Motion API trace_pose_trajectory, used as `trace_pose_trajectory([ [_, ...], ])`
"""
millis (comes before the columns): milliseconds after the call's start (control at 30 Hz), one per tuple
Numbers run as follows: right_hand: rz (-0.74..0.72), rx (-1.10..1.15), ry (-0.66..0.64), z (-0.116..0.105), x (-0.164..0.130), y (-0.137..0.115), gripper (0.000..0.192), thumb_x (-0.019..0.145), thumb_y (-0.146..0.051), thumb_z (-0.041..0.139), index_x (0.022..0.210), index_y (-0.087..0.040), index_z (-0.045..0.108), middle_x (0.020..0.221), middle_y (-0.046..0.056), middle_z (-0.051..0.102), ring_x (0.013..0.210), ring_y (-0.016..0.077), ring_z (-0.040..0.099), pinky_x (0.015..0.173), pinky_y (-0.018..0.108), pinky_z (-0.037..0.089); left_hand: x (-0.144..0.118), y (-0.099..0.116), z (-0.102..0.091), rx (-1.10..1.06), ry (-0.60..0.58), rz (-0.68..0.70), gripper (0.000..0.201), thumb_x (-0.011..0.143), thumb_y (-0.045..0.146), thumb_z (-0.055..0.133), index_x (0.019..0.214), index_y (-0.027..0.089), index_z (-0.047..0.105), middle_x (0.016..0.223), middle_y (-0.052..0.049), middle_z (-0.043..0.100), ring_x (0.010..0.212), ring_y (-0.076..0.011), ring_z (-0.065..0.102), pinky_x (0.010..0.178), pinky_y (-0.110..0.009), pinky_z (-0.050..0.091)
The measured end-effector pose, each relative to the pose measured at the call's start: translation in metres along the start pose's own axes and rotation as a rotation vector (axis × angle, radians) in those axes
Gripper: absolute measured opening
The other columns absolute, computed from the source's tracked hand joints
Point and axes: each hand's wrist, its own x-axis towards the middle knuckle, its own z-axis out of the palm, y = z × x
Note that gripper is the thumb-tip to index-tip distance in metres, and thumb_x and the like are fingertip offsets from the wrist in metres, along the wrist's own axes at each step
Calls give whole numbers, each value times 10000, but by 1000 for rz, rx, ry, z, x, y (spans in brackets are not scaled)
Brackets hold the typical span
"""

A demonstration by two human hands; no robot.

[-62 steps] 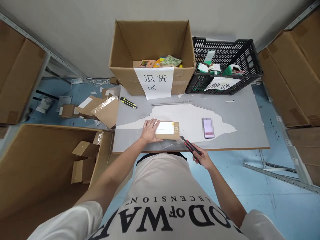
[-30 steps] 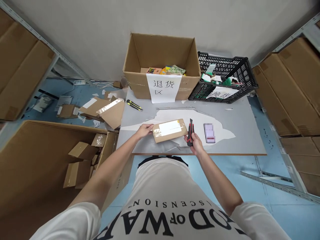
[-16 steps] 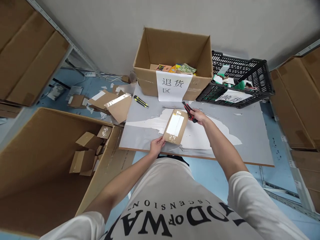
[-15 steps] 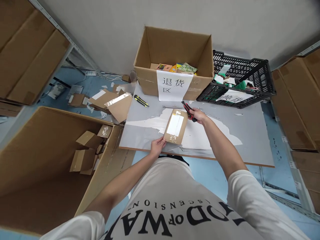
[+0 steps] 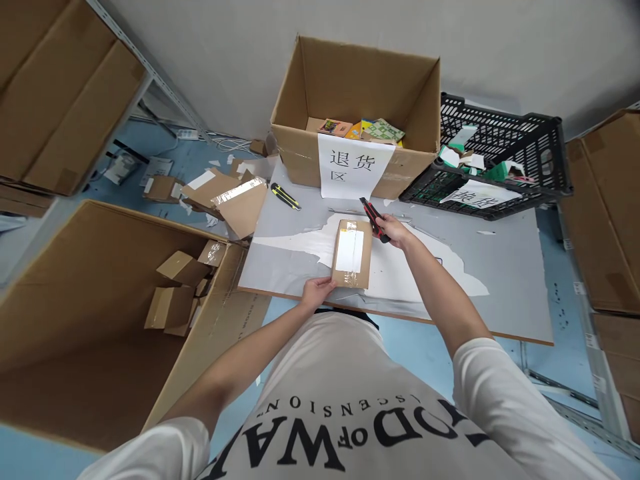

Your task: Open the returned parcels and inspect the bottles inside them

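Observation:
A small brown cardboard box [image 5: 342, 272] with a white label and clear tape lies on the table [image 5: 515, 273]. At its near left corner, my left hand [image 5: 319, 292] pinches the edge between thumb and fingers. My right hand [image 5: 393, 230] is wrapped round a red and black box cutter [image 5: 374, 219], held by the far right side of the box. The cutter points up and left; whether its blade is out I cannot tell. Under the box lies a torn white sheet [image 5: 395, 273].
A yellow and black cutter [image 5: 285, 197] lies at the table's left. Behind stand a large carton [image 5: 295, 157] with colourful packets and a black crate [image 5: 550, 163]. Flattened cardboard [image 5: 243, 207] lies left. A big open carton [image 5: 210, 333] holding small boxes stands below left.
The small box has turned slightly and now lies straighter. My left hand still grips its corner, and the cutter stays in my right hand. The whole view has shifted a little.

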Motion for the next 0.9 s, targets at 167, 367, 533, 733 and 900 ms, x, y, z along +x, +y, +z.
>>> trace_pose_trajectory([
  [167, -101, 108, 76, -10, -28, 15, 157, 831, -311, 618, 913, -229, 512, 802, -19, 610, 698, 97, 589, 591, 217, 535, 7, 5, -9, 176, -17, 86, 459, 569, 377, 834, 931, 123, 712, 943, -128, 730, 954, -279, 676, 888, -394, 536],
  [367, -194, 290, 197, -23, -116, 82, 334, 770, -509, 639, 1007, -306, 518, 1236, 4, 578, 1062, 181, 600, 731, 330, 574, 42, 53, -16, 424, -101, 281, 536, 737, 417, 709, 1190, 149, 607, 1299, -146, 575, 1206, -281, 545, 1051, -424, 412],
  [533, -28, 483, 239, 4, -179, 144, 372, 777, -566, 612, 1049, -348, 480, 1333, -2, 534, 1154, 238, 569, 703, 401, 591, 103, 124, 9, 598, -176, 479, 547, 865, 368, 546, 1351, 129, 466, 1439, -134, 425, 1321, -249, 422, 1113, -388, 314],
  [733, 10, 672, 229, 46, -188, 162, 399, 781, -572, 605, 1077, -352, 452, 1406, -11, 461, 1217, 275, 531, 753, 463, 587, 148, 150, 39, 597, -348, 416, 485, 787, 368, 620, 1216, 143, 600, 1292, -116, 587, 1191, -248, 539, 1039, -375, 381],
  [900, 2, 755, 314, 57, -179, 160, 355, 780, -521, 635, 1026, -319, 479, 1295, 0, 554, 1149, 226, 584, 862, 426, 563, 153, 142, 37, 567, -371, 410, 376, 739, 370, 655, 1025, 127, 681, 1036, -85, 696, 967, -208, 615, 932, -349, 440],
])
